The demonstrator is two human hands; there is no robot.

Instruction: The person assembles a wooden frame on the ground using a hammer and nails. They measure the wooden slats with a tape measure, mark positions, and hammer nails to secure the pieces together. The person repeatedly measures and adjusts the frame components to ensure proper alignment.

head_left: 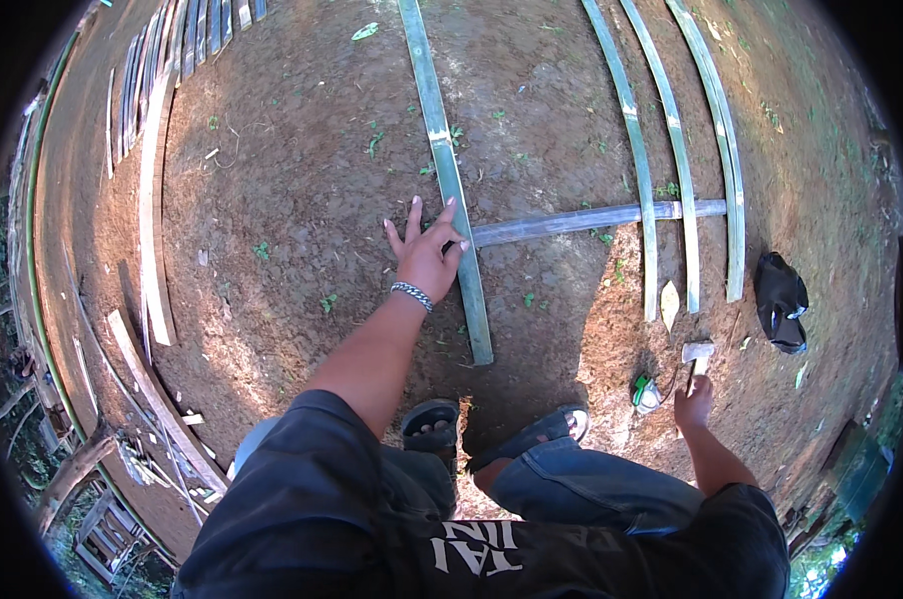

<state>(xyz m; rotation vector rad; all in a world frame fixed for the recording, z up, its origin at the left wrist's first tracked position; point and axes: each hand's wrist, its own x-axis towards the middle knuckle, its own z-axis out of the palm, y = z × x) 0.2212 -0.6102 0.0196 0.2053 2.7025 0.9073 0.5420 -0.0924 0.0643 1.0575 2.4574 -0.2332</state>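
Splayed over a long green bamboo slat [426, 85], my left hand [433, 258] has its fingers apart, with thumb and fingertips at the slat's near part. A greyish bamboo strip [561, 222] runs crosswise from beside that slat toward the right. It meets several green slats [639, 150] lying lengthwise there. My right hand [693, 402] is low at the right, closed round the handle of a hammer [698, 351], its head pointing away from me. Close to the hammer lies a small green and white object [647, 394] whose kind is unclear.
A black plastic bag [781, 304] lies at the far right, and a pale dry leaf [670, 304] near the slat ends. Leftward are a long wooden board [157, 220], a shorter board [162, 399] and a row of narrow strips [142, 80]. My sandalled feet [433, 424] stand on bare soil.
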